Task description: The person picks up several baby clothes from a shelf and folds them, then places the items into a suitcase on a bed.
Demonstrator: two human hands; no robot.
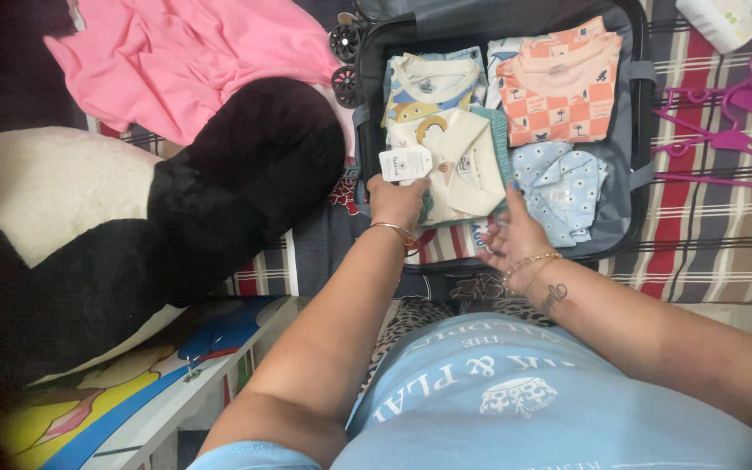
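While pressing the cream shirt (467, 165) into the suitcase (641, 130): keeping left hand (396, 202) pinching its hem, right hand (515, 237) spread flat, smoothing folds evenly.

This is a home bedroom. A big black-and-white plush panda (132, 226) lies left on the striped bedspread (715, 235). Purple plastic hangers (733, 139) lie far right.

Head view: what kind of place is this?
Likely a bedroom at home: an open suitcase of folded children's clothes lies on a striped bedspread, with a big black-and-white plush toy and pink hangers beside it.
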